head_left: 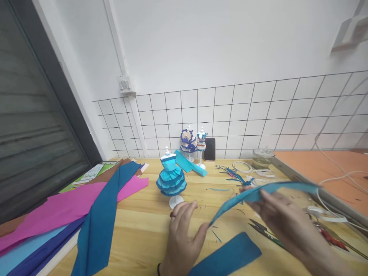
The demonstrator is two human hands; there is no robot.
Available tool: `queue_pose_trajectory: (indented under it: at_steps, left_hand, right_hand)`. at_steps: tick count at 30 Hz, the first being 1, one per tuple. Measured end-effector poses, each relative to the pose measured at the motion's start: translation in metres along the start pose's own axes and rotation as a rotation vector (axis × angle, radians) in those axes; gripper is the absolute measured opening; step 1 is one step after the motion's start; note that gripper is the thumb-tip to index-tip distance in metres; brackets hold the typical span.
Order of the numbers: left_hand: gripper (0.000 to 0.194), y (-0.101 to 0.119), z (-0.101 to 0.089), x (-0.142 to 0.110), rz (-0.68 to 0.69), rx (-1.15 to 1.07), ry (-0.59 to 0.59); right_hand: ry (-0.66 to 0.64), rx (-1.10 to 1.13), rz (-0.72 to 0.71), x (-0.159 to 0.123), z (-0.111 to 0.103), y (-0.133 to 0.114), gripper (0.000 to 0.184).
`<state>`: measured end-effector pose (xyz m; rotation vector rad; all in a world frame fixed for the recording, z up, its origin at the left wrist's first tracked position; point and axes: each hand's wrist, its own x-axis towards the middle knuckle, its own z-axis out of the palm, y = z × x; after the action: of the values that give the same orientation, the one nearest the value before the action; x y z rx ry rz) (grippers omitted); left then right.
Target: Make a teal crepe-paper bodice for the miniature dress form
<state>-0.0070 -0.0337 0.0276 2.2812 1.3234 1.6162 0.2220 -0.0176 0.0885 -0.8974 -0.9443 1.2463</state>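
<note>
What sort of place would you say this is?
Probably a small craft workspace: a wooden table holds a mini dress form in ruffled blue, a stack of coloured sheets and scissors.

the picture is bright, with soft and even light on the white wall. the dark shutter at the left edge is dim. the right hand is blurred, and the blue paper strip also is smeared. near the edges, the view looks stretched, and the straight lines lean. small scraps look a little soft.
</note>
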Motion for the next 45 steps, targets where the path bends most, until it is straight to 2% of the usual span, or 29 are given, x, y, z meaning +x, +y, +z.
queue_pose_trajectory:
  at_steps: [2,5,8,9,13,16,18,23,26,30,33,35,40,45]
  left_hand:
    - [0.043,-0.001,-0.001,0.001,-0.089,-0.061,0.089]
    - [0.037,0.000,-0.004,0.005,-0.292,-0.218,0.139]
    - [0.035,0.001,-0.009,0.009,-0.456,-0.410,0.142]
    - [0.036,0.001,-0.011,0.010,-0.482,-0.485,0.148]
    - [0.050,-0.005,-0.016,0.014,-0.477,-0.801,0.197]
    - [0.055,-0.009,-0.017,0.017,-0.474,-0.958,0.221]
    - [0.052,-0.010,-0.017,0.019,-0.529,-1.003,0.250]
    - [0.045,-0.015,-0.017,0.025,-0.749,-0.856,0.334]
    - [0.040,-0.021,-0.020,0.028,-0.782,-0.803,0.447]
    - [0.027,-0.029,-0.029,0.032,-0.781,-0.831,0.547]
    - [0.019,-0.030,-0.037,0.036,-0.750,-0.822,0.509]
    - [0.018,-0.029,-0.044,0.041,-0.714,-0.812,0.472]
    - [0.014,-0.027,-0.060,0.066,-0.592,-0.745,0.363]
    - [0.018,-0.041,-0.062,0.083,-0.535,-0.579,0.336]
  right_hand:
    - [0.032,0.020,-0.134,0.013,0.000,-0.029,0.015]
    - [0.057,-0.025,-0.317,0.025,0.011,-0.060,0.008]
    - [-0.019,-0.272,-0.341,0.025,0.038,-0.070,0.011]
    - [-0.094,-0.388,-0.340,0.024,0.050,-0.068,0.013]
    - [-0.571,-0.772,-0.313,0.019,0.089,-0.038,0.018]
    - [-0.797,-0.999,-0.410,0.021,0.100,-0.010,0.016]
    - [-0.855,-1.072,-0.421,0.023,0.101,0.004,0.017]
    - [-0.845,-1.126,-0.332,0.029,0.091,0.014,0.019]
    - [-0.831,-1.117,-0.236,0.036,0.077,0.014,0.020]
    - [-0.915,-1.008,-0.030,0.049,0.051,0.012,0.012]
    - [-0.908,-0.974,0.055,0.059,0.035,0.004,0.015]
    - [-0.857,-0.961,0.064,0.066,0.030,-0.007,0.018]
    - [-0.692,-0.910,0.018,0.088,0.028,-0.035,0.030]
    - [-0.557,-0.854,-0.036,0.110,0.030,-0.041,0.038]
